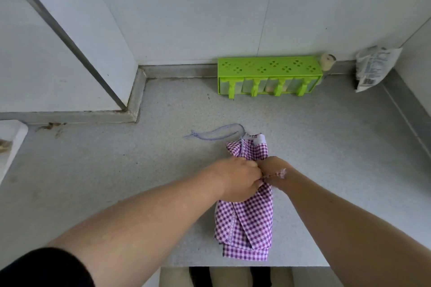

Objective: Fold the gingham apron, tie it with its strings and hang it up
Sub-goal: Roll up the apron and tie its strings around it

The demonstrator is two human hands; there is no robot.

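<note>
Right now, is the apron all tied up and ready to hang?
Not yet. The folding looks done: the gingham apron lies in a narrow bundle on the counter. The left hand and right hand are working a string at its middle. Another string lies loose. Hanging is left.

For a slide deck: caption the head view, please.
Both hands, left hand and right hand, cinch strings around the folded gingham apron on a countertop.

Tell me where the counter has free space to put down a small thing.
The widest bare patch lies left of the gingham apron, between the loose string and the counter's front edge. Another lies right of the apron, below the green rack and white bag. The middle, where both hands work, is crowded.
</note>
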